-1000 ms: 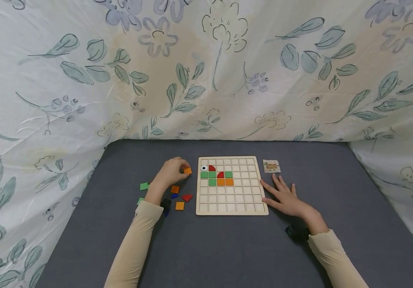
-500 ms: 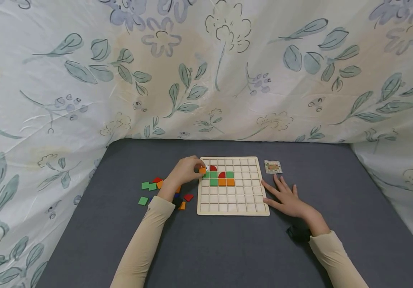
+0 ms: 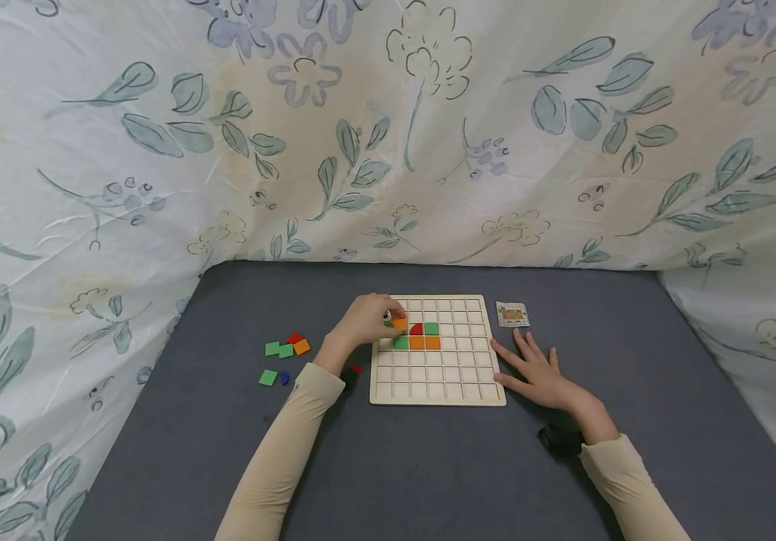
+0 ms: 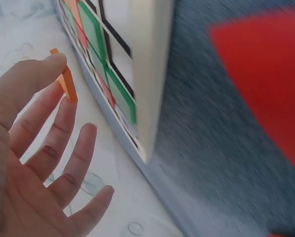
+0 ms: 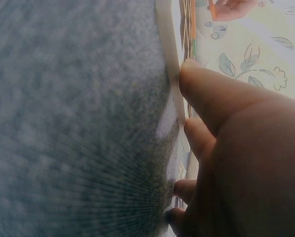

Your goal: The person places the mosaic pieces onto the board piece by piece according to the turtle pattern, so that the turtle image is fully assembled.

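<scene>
- Left hand [image 3: 365, 319], we see, pinches an orange tile [image 4: 67, 83]; beneath it, the board [image 3: 454, 367].
- Right hand [image 3: 539, 372], fingers spread, touches the board's edge; just ahead of it, a card [image 3: 512, 315].

My head view gives me one gridded board [image 3: 462, 372], one picture card [image 3: 512, 314], one blue piece [image 3: 284, 378] and four orange squares [image 3: 433, 343]. I count at least five green squares [image 3: 268, 378] and at least three red pieces [image 3: 416, 329], others being covered.

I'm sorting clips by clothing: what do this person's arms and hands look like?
The left beige fabric sleeve and right beige fabric sleeve are long. A small black object sits at each wrist. The left hand and right hand wear no gloves.
</scene>
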